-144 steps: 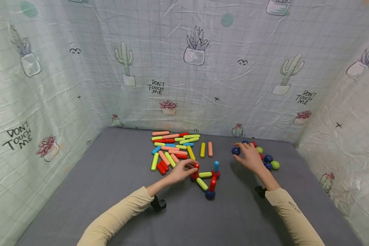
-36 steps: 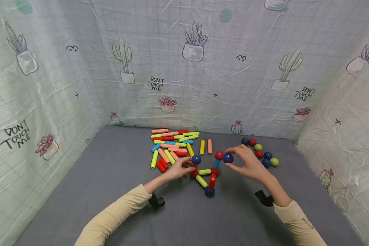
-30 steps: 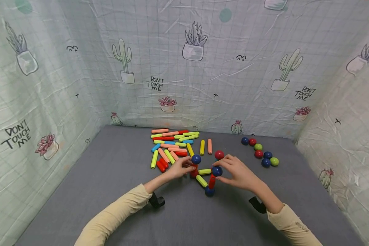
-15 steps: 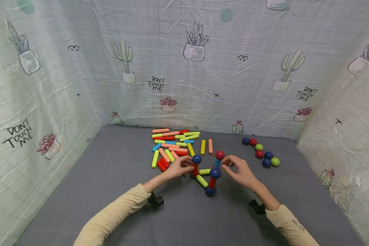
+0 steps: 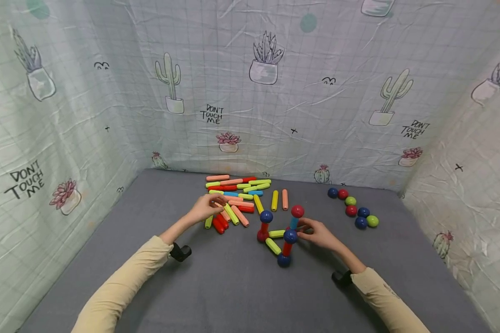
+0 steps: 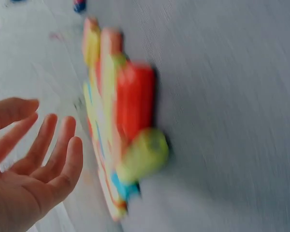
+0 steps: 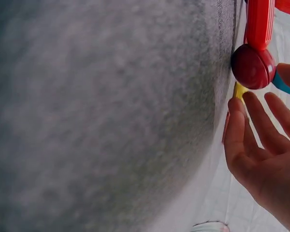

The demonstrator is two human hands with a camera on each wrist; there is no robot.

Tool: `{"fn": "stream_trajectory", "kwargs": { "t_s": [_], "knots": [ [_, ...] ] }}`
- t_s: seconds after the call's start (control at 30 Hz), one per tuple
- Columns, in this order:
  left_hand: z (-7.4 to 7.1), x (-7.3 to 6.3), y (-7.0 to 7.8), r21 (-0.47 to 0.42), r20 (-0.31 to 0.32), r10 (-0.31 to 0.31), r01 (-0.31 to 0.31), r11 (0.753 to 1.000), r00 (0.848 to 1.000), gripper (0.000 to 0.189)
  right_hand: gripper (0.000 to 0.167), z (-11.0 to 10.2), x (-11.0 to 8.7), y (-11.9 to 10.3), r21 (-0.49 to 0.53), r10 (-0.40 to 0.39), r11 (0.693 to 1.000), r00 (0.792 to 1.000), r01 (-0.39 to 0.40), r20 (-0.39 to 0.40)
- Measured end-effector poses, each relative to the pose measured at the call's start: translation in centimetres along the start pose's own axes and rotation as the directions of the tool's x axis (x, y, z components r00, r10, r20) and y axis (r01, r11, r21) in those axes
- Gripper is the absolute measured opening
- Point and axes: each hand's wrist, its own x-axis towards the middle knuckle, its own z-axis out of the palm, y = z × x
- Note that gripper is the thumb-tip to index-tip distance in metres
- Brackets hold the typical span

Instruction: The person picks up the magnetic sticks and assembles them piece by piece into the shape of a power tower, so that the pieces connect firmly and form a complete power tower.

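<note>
A small frame of balls and rods stands on the grey table. Two lime rods (image 5: 273,246) lie low between its base balls. Red rods (image 5: 264,228) rise at left and front, each topped by a blue ball (image 5: 266,216); a light-blue rod (image 5: 294,224) carries a red ball (image 5: 297,211). My right hand (image 5: 318,233) is beside the light-blue rod, thumb and fingers fairly straight around it; whether they touch is unclear. In the right wrist view a dark red base ball (image 7: 253,66) sits by the fingertips. My left hand (image 5: 207,208) hovers over the loose rods, fingers spread, holding nothing.
Loose rods in salmon, red, lime, yellow and blue lie behind and left of the frame, among them a yellow rod (image 5: 274,200) and a salmon rod (image 5: 285,200). Several loose balls, including a green ball (image 5: 372,221), lie at the right. A printed cloth (image 5: 291,106) hangs behind.
A blue ball from my right hand now tops the front red rod. That hand has shifted to the light-blue rod. My left hand has left the frame and moved left over the loose rods.
</note>
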Motion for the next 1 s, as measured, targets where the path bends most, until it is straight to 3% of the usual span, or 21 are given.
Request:
{"fn": "stream_trajectory", "kwargs": {
  "t_s": [0.1,0.23,0.3,0.37,0.43,0.5,0.53,0.73,0.8,1.0],
  "knots": [
    [-1.1,-0.6,-1.0,0.125,0.066,0.025,-0.033,0.992,0.997,0.026,0.033,0.0,0.4,-0.3,-0.004,0.022,1.0,1.0,-0.022,0.022],
    [-0.7,-1.4,-1.5,0.268,0.185,0.107,-0.155,0.951,0.977,0.029,0.032,0.0,0.7,-0.5,-0.029,0.049,0.998,0.998,-0.049,0.024],
    [-0.2,-1.8,-1.7,0.37,0.234,0.181,-0.26,0.892,0.955,0.034,0.032,0.0,0.8,-0.5,-0.041,0.055,0.998,0.998,-0.053,0.029],
    [0.4,-2.2,-1.7,0.484,0.267,0.252,-0.355,0.8,0.93,0.038,0.033,0.0,0.9,-0.5,-0.045,0.055,0.998,0.998,-0.053,0.034],
    [0.7,-2.4,-1.8,0.581,0.279,0.289,-0.401,0.708,0.916,0.04,0.033,0.0,1.0,-0.5,-0.049,0.061,0.997,0.997,-0.059,0.036],
    [1.0,-2.6,-1.9,0.636,0.278,0.299,-0.409,0.654,0.913,0.039,0.033,0.0,1.1,-0.5,-0.049,0.063,0.997,0.997,-0.061,0.037],
    [1.1,-2.7,-1.9,0.647,0.274,0.305,-0.409,0.643,0.912,0.039,0.033,0.0,1.1,-0.5,-0.051,0.063,0.997,0.997,-0.061,0.036],
    [1.3,-2.7,-2.0,0.634,0.256,0.298,-0.392,0.667,0.92,0.035,0.033,0.1,1.2,-0.5,-0.05,0.062,0.997,0.997,-0.06,0.039],
    [1.3,-2.6,-2.0,0.657,0.273,0.27,-0.384,0.649,0.923,0.032,0.035,0.1,1.2,-0.5,-0.045,0.069,0.997,0.997,-0.067,0.041],
    [1.1,-2.4,-1.4,0.745,0.3,0.222,-0.373,0.553,0.928,0.037,0.036,0.1,1.2,-0.5,-0.045,0.078,0.996,0.996,-0.076,0.044]
  ]
}}
